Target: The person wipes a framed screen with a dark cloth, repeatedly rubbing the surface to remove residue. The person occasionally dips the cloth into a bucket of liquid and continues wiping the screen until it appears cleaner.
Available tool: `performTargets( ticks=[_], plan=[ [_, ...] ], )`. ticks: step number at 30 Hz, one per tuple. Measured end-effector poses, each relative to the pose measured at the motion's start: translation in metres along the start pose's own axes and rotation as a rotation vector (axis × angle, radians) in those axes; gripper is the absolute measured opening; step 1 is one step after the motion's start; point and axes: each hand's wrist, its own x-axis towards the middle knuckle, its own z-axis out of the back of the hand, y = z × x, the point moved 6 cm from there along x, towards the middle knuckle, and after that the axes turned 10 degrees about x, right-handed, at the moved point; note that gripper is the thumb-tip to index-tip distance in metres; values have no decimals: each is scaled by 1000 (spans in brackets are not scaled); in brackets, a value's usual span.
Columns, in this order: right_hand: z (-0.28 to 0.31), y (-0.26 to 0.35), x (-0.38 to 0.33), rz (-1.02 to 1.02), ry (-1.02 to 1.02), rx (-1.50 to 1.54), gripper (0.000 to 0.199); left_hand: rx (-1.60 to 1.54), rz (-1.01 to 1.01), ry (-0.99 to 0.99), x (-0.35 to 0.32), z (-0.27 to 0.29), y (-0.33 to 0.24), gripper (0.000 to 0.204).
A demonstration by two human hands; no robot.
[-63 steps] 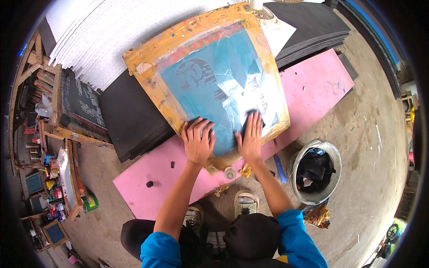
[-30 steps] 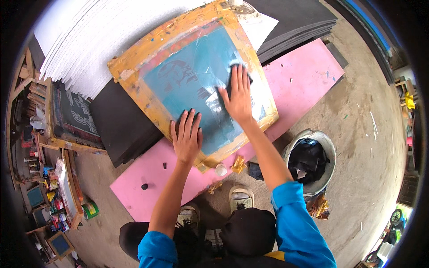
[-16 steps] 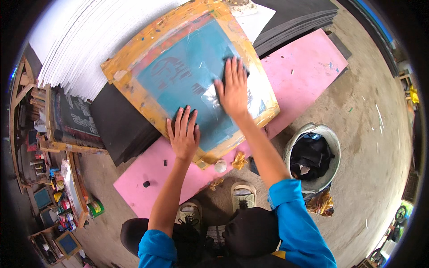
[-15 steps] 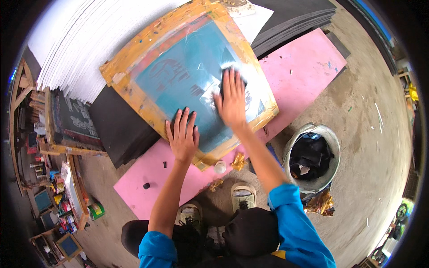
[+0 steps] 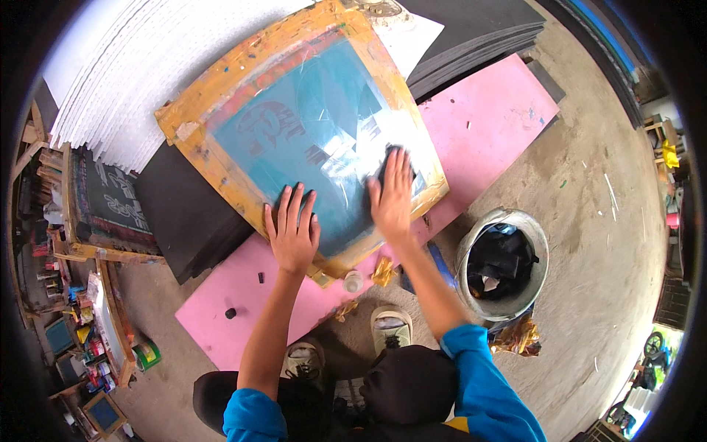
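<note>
On the pink board (image 5: 501,110) laid across the concrete floor, a wooden printing frame (image 5: 221,158) with a teal screen (image 5: 294,136) rests tilted on a stack of black sheets (image 5: 188,221), at centre, just beyond the person's feet. The left hand (image 5: 293,234) lies flat and fully spread on the near edge of the screen, gripping nothing. The right hand (image 5: 392,199) is also spread, pressing a dark pad or cloth against the mesh; only a sliver of it shows beyond the fingertips, so its kind cannot be confirmed.

Risk: the frame overhangs the stack at its near corner; uneven pressure from either palm could rock or shift it and smear the print. Hard pressure could also strain the mesh.

A metal bucket (image 5: 504,265) holding dark rags stands to the right, near the right elbow. A small cup (image 5: 353,281) sits just beside the frame's near corner and could be knocked over.

Hidden: whatever lies under the screen; the design reads only faintly. The left shelves are too warped to make out.
</note>
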Motion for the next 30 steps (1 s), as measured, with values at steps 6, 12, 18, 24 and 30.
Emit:
performTargets(
  ticks=[6,12,18,24,30],
  plan=[
    [-5,-13,-54,-15,132,-42,67,-2,-20,-8,-2,0,2,41],
    [5,15,97,127,-105,25,70,-38,-13,-64,-1,-2,-3,44],
    [2,0,33,146,35,15,69,-28,-4,-42,-5,-2,3,44],
    [14,-36,-60,15,160,-79,66,-43,-12,-32,-3,-1,-1,42],
    [2,25,106,321,-1,-32,63,-52,-6,-71,0,0,-2,44]
  ],
)
